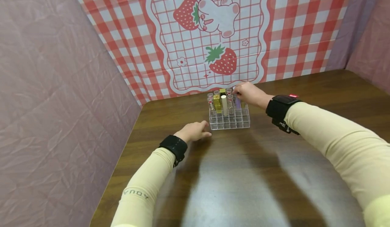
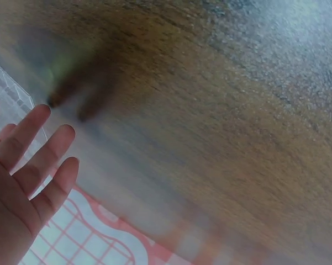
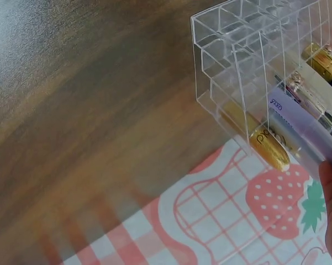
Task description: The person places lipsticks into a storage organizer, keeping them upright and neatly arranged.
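Observation:
A clear acrylic lipstick organizer point(image 1: 230, 122) stands near the back of the table, its rear rows filled with several lipsticks and tubes. At its back right, my right hand point(image 1: 251, 94) has its fingers curled at the top of a purple lip gloss tube point(image 3: 301, 118). The fingertips pinch the tube's upper end, partly cut off by the right wrist view's edge. A gold tube point(image 3: 270, 149) stands in the end compartment beside it. My left hand point(image 1: 195, 131) is by the organizer's front left corner, fingers loosely extended and holding nothing; the left wrist view shows its palm point(image 2: 11, 221).
A white tube point(image 1: 224, 104) and a gold lipstick point(image 1: 217, 102) stand among the others in the organizer. Its front compartments show bare clear walls. Behind the brown wooden table point(image 1: 225, 172) hangs a red checked strawberry cloth point(image 1: 292, 27). A pink cloth point(image 1: 61, 101) hangs at the left.

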The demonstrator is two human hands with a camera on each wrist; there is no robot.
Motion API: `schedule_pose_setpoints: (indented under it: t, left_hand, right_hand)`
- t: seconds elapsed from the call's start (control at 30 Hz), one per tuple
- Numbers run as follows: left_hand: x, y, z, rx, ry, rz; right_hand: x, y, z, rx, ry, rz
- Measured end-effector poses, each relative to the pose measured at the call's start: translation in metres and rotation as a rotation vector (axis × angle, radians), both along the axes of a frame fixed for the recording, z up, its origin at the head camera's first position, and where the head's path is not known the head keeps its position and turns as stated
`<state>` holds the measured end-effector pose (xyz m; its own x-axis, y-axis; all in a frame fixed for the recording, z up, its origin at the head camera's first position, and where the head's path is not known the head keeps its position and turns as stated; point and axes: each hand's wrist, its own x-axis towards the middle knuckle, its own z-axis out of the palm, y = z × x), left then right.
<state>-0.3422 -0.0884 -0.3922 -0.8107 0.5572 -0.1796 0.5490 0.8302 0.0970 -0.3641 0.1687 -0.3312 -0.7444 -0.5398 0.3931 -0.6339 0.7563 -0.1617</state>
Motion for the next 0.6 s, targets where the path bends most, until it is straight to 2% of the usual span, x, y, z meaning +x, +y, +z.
schedule_pose_setpoints:
  t: [0.23, 0.33, 0.6]
  left_hand:
    - [0.002, -0.002, -0.002, 0.003, -0.002, -0.001]
    - [0.003, -0.002, -0.001, 0.001, -0.005, 0.000]
    - [0.005, -0.002, 0.003, 0.001, -0.008, 0.009]
  right_hand:
    - [0.002, -0.005, -0.010, 0.019, -0.057, -0.059]
    - [0.003, -0.006, -0.013, 0.005, -0.050, -0.062]
    - [0.004, -0.008, -0.017, 0.055, -0.013, -0.084]
